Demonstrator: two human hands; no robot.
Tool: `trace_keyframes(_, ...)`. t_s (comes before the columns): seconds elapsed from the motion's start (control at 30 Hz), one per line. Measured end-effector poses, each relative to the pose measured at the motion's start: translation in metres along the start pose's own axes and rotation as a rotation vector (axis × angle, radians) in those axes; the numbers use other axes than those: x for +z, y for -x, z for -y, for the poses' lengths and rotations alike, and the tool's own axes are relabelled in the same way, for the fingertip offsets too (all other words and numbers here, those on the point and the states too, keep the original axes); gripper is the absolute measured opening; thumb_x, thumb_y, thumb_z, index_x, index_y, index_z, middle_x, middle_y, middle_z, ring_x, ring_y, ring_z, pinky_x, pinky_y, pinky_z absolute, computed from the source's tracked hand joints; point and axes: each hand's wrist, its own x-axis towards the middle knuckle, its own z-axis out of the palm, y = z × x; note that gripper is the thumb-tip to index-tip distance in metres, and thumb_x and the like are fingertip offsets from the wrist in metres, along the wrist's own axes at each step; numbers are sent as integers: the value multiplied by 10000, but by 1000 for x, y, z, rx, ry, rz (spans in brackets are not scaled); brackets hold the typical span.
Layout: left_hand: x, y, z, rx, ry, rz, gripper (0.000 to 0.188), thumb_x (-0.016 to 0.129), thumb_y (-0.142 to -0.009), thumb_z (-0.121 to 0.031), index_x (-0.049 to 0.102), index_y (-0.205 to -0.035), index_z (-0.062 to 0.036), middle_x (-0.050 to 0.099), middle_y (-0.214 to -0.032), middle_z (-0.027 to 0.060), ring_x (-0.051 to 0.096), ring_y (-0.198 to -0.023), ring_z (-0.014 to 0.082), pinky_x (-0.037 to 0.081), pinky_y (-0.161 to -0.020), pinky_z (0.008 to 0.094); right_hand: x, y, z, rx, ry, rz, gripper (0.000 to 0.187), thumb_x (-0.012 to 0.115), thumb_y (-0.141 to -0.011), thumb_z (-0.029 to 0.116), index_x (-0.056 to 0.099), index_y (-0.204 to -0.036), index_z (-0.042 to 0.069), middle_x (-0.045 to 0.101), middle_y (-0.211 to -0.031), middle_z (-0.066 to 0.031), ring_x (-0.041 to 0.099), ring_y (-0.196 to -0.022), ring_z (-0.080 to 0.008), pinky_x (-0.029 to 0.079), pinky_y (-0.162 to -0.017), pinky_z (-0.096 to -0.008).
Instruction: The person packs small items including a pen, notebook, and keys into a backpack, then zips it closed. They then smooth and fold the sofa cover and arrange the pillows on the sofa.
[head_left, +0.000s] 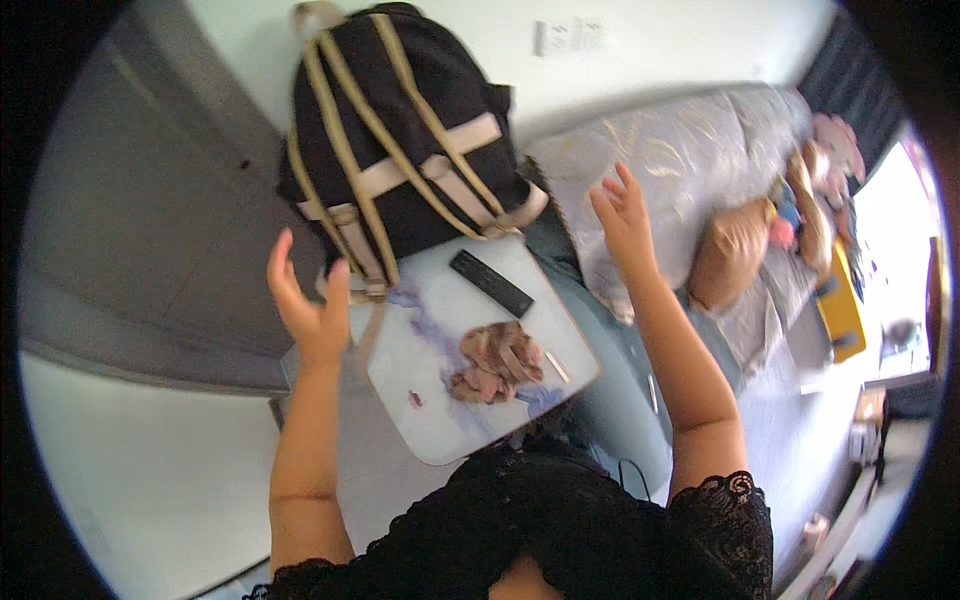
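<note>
Both of my hands are raised with nothing in them. My left hand [312, 305] is in front of the lower left of a black backpack [400, 130], fingers apart; I cannot tell whether it touches a strap. My right hand [628, 220] is held up over the grey sofa side, its fingers spread. The backpack stands at the far end of a small white table [410, 350], its beige straps facing me. On the table lie a long black case [491, 283], a crumpled brown-pink cloth [497, 362], a thin white stick [557, 367] and a small dark reddish piece [415, 399].
A grey sofa [600, 340] with a patterned cover [640, 150] stands to the right, bearing a brown cushion [735, 255] and plush toys [838, 150]. Beyond it is a yellow box [842, 305]. A dark grey door [160, 200] is at the left, and a white wall rises behind the backpack.
</note>
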Motion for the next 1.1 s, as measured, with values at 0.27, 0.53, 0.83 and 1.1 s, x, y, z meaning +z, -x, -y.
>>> trace_keyframes(0.27, -8, 175, -52, 293, 33, 532, 810, 697, -776, -316, 237, -1355, 13, 282, -1387, 253, 230, -1307, 451, 187, -1043, 582, -61, 257, -51, 1024, -266, -50, 857, 449, -849, 630, 97, -1460, 144, 165, -1491, -146, 269, -1322, -315, 300, -986, -595)
trace_keyframes(0.53, 24, 245, -120, 313, 152, 718, 813, 699, -775, -304, 224, -1359, 5, 272, -1389, 260, 190, -1325, 446, 136, -1053, 585, -39, 268, -32, 1012, -569, 56, 914, 348, -885, 632, 28, -1440, -20, 29, -1519, -172, 26, -1404, -268, 79, -1117, -365)
trace_keyframes(0.83, 114, 362, -244, 200, 324, 848, 583, 699, -767, -141, 412, -1252, 12, 438, -1292, 208, 401, -1223, 384, 311, -1026, 458, -248, 381, -128, 997, -404, -40, 431, 589, -871, 293, 555, -1170, -16, 621, -1016, -97, 576, -879, -176, 459, -758, -303)
trace_keyframes(1.1, 141, 477, -303, -52, 383, 1331, 387, 705, -758, -148, 555, -1091, -16, 560, -1119, 160, 525, -1062, 340, 422, -917, 403, -383, 430, -296, 1109, -39, -184, 264, 604, -818, 198, 654, -980, -4, 655, -758, -87, 613, -687, -147, 484, -617, -277)
